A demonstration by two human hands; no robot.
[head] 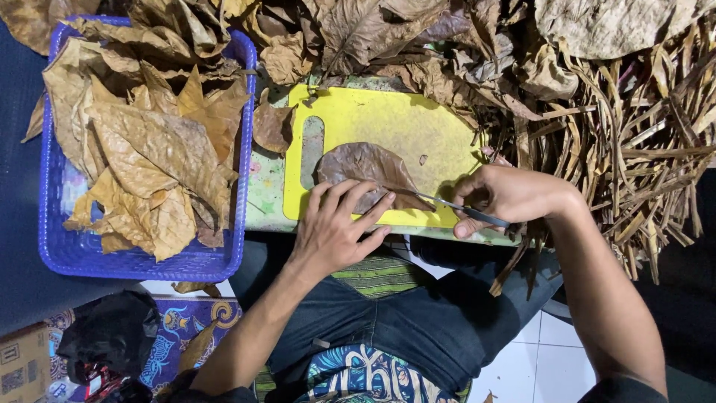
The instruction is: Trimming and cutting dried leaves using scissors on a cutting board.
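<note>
My left hand (335, 227) pressed the brown leaf (364, 170) flat on the yellow board (388, 123), fingers spread. My right hand (501, 195) gripped the blade (440, 200). The cut seemed barely begun, with heaps of leaves (418, 45) left.

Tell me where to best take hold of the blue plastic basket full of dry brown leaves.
Grip the blue plastic basket by its near rim, coming from the person's side. That long edge is bare and straight, while the dry brown leaves spill over the far rim and corners. The left hand, pressing a leaf on the yellow cutting board, is closest.
</note>
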